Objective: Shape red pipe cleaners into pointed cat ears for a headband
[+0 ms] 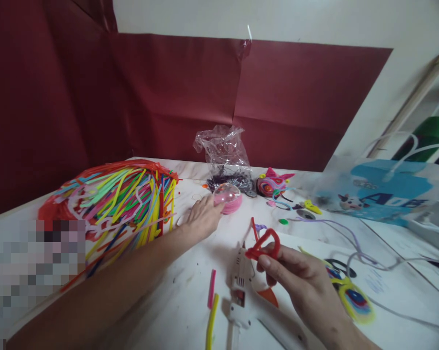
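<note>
Near the table's [185, 304] far edge, the left hand [203, 218] lay open, fingertips touching the dome [227, 197]. Toward the front edge, the right hand [307, 287] pinched a red loop [265, 244] above the glue gun [241, 287].

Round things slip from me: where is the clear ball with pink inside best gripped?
Pinch the ball across its widest part, low down, coming from the near left, where the left hand touches it. Its dome is smooth and round, and a bag crowds the far side.
</note>
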Demonstrator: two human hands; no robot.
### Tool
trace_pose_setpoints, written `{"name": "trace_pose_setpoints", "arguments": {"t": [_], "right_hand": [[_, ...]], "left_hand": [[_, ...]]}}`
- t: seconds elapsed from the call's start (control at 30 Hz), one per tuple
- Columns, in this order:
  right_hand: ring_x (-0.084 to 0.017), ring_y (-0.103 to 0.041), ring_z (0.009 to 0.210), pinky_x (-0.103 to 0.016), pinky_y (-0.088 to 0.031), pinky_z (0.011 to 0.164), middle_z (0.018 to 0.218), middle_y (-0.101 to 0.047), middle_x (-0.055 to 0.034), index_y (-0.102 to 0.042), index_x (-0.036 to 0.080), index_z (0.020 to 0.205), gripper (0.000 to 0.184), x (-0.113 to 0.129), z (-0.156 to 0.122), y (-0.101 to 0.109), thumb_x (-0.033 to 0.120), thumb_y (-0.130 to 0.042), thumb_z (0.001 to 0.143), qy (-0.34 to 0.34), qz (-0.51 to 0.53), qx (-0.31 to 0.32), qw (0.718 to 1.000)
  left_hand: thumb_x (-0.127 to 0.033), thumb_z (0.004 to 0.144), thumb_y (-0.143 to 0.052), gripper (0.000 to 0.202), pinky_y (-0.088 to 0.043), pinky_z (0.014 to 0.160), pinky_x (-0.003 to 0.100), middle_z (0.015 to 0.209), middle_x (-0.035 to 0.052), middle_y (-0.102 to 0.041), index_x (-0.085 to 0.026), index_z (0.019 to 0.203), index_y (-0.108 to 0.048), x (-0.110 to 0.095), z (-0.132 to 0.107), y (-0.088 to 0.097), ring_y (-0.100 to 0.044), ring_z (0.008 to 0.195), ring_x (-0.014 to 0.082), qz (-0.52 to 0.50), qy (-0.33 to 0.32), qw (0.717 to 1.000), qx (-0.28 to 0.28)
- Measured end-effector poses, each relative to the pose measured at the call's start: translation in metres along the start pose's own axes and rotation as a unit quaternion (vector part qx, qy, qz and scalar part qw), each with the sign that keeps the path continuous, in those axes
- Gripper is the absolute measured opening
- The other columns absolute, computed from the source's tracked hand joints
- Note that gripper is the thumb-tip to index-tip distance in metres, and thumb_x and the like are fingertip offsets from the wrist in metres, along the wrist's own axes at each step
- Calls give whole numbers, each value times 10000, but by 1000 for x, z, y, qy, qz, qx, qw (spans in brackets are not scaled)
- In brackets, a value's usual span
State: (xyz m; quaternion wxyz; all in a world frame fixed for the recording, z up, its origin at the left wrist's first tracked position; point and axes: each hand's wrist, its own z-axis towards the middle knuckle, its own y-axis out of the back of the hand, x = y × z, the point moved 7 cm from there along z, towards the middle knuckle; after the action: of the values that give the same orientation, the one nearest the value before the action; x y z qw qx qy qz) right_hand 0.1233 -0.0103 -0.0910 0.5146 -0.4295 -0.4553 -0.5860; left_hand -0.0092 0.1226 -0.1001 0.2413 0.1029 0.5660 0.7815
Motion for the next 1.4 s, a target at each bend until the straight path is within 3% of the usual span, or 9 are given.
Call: {"name": "trace_pose_setpoints", "arguments": {"t": [0.07, 0.13, 0.27, 0.47, 0.67, 0.9, 1.1, 1.27, 1.4], "right_hand": [[-103, -425, 462, -192, -365, 417, 501, -518, 10, -676, 178, 569, 205, -1, 0, 0, 362, -672, 661, -2, 3, 0, 1000], [-101, -425, 463, -189, -365, 417, 501, -514, 11, -674, 178, 568, 203, -1, 0, -1, 357, -670, 664, 0, 3, 1, 1000], [-97, -406, 449, -189, -357, 404, 495, -502, 12, -675, 177, 577, 204, -2, 1, -2, 359, -663, 668, 2, -2, 2, 1000], [-104, -408, 471, -196, -363, 419, 526, -519, 5, -670, 181, 591, 211, -2, 0, -1, 367, -647, 687, -6, 0, 9, 1000], [-99, -393, 473, -193, -343, 420, 530, -502, 17, -669, 191, 609, 201, -5, -1, -3, 364, -639, 706, -4, -1, 19, 1000], [-101, -408, 465, -197, -351, 418, 525, -507, 12, -677, 174, 595, 207, -4, 0, -4, 364, -662, 676, -10, 10, 16, 1000], [-118, -430, 486, -213, -374, 437, 540, -518, 4, -679, 169, 600, 218, -3, -1, -5, 368, -654, 685, -7, -10, 16, 1000], [-114, -429, 487, -207, -374, 437, 542, -514, 9, -664, 170, 593, 222, -3, -2, -4, 367, -651, 694, -5, -14, 21, 1000], [-117, -443, 511, -201, -378, 444, 564, -529, 7, -675, 178, 628, 196, -4, -1, -5, 353, -643, 710, 2, -16, 26, 1000]], "left_hand": [[-359, 809, -458, 479, -299, 937, 405, 1207, 125, -406, -261, 1272, -388, -2, 9, 7, -372, 1147, 292, -27, 7, 999, -37], [-434, 716, -577, 712, -258, 971, 432, 1322, 146, -276, -265, 1335, -269, -6, 22, 7, -280, 1224, 333, -57, 12, 996, -60], [-411, 483, -763, 998, -264, 947, 518, 1397, 143, -171, -327, 1336, -254, -8, 47, -10, -219, 1244, 440, -128, 26, 990, -56], [-301, 553, -725, 831, -348, 916, 427, 1267, 131, -379, -274, 1292, -347, 15, 54, -19, -447, 1111, 322, -266, 71, 958, -79], [-333, 569, -721, 837, -408, 868, 362, 1192, 126, -490, -183, 1293, -330, 37, 42, 7, -464, 1097, 251, -436, 65, 894, -80], [-315, 576, -709, 788, -425, 860, 368, 1196, 123, -522, -177, 1278, -378, 35, 14, 26, -513, 1056, 247, -530, 16, 847, -30], [-267, 605, -692, 782, -400, 912, 341, 1283, 109, -472, -195, 1304, -348, 35, 6, 28, -458, 1149, 229, -510, -12, 860, -3], [-242, 568, -717, 837, -404, 913, 361, 1353, 85, -389, -245, 1313, -337, 31, -1, 24, -450, 1154, 246, -437, -22, 899, 7], [-215, 513, -740, 833, -310, 1003, 361, 1341, 46, -373, -297, 1273, -408, 25, -10, 23, -395, 1194, 248, -359, -37, 933, 2]]}}
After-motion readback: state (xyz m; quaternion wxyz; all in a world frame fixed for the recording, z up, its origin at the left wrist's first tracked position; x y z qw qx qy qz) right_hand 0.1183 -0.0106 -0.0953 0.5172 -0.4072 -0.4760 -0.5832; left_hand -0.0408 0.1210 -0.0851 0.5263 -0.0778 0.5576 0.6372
